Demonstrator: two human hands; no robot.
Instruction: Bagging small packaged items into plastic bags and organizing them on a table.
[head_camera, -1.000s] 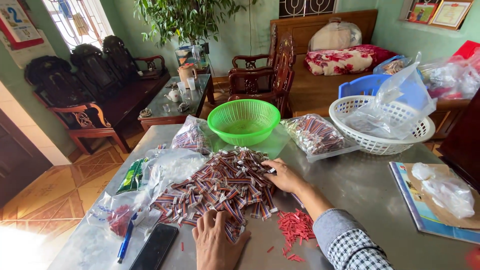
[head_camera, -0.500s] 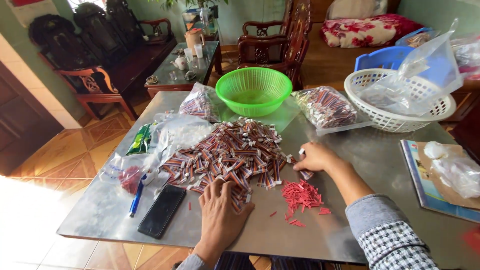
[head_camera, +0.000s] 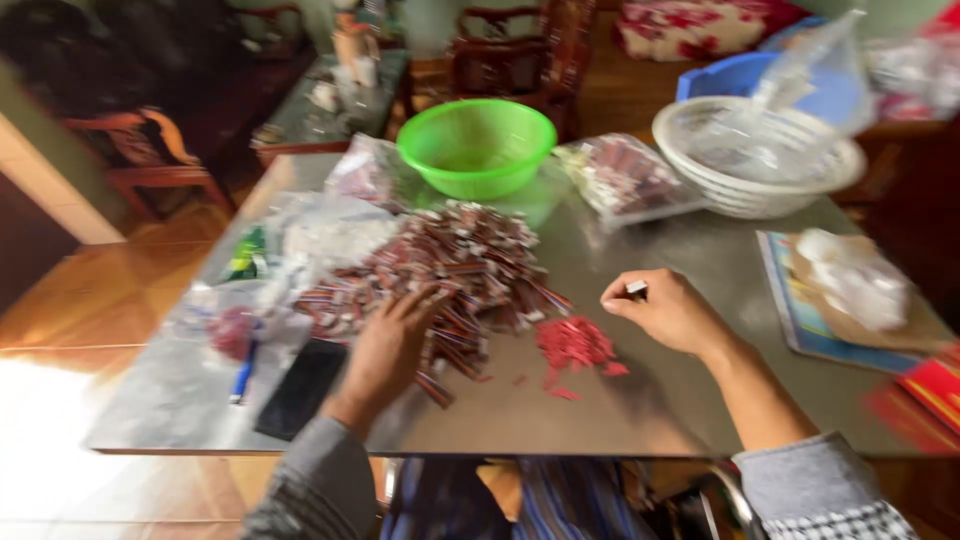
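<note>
Left hand flat, fingers spread on pile at frame centre; right hand pinches one small piece above red scraps. Keep pile pinned, pull pieces singly, drop scraps clear

Left hand on connector pile

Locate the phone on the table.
In the head view the phone lies flat at the table's near left edge, beside the left hand and right of the blue pen.
</note>
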